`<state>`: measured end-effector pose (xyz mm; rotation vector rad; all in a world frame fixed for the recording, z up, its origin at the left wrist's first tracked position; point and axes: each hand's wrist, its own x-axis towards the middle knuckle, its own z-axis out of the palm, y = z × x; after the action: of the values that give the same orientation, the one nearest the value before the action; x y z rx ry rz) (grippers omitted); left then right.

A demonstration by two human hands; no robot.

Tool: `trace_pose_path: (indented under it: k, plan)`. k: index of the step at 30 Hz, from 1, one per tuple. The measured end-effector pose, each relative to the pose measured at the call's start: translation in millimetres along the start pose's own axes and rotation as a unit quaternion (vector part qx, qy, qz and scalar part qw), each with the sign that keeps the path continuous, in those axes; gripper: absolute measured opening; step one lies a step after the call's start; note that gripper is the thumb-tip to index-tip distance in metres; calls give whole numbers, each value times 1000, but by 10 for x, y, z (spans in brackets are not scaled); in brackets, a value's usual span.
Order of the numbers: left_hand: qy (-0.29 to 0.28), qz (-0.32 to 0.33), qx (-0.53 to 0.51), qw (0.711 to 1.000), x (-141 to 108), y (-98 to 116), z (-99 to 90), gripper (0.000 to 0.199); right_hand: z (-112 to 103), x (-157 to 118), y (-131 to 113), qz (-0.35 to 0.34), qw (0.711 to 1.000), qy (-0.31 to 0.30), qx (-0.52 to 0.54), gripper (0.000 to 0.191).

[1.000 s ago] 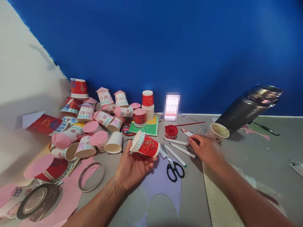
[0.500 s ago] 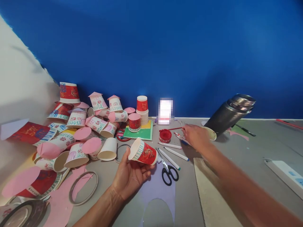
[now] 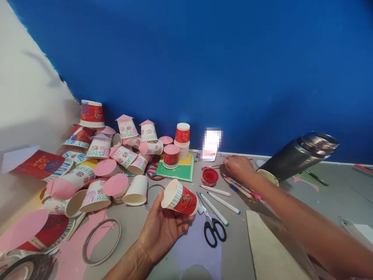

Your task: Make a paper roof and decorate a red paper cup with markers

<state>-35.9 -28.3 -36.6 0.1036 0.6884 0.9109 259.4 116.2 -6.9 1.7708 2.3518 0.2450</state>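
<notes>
Head view: the left hand [image 3: 163,229] is palm up, thumb and curled fingers holding a red paper cup [image 3: 186,201] above the middle of the table [image 3: 157,266]. The cup is tilted, its open mouth facing left; green strokes mark the white band there. The right hand [image 3: 237,165] is near the table's back edge, fingers bent at a thin red stick [image 3: 214,167]; whether it grips the stick cannot be determined. A red-filled tub [image 3: 210,177] sits just in front of the stick. Markers [image 3: 224,202] and black-handled scissors [image 3: 208,219] lie right of the held cup, the scissors partly over purple paper [image 3: 198,249]. Decorated cups [image 3: 96,194] are heaped toward the back left corner. A dark flask [image 3: 291,157] is near the back edge.
</notes>
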Motion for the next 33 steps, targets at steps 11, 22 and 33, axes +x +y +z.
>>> trace_pose_path:
  k: [11, 22, 33]
  plan:
    - [27, -25, -29, 999, 4, 8, -34, 64, -507, -794, 194, 144, 881, 188, 409, 38]
    - [36, -38, -23, 998, 38, 43, -6, 50, -262, -1229, 139, 98, 593, 127, 789, 34]
    - [49, -15, 30, 998, 59, 111, -86, 29, -336, -1354, 380, 268, 838, 409, 240, 39]
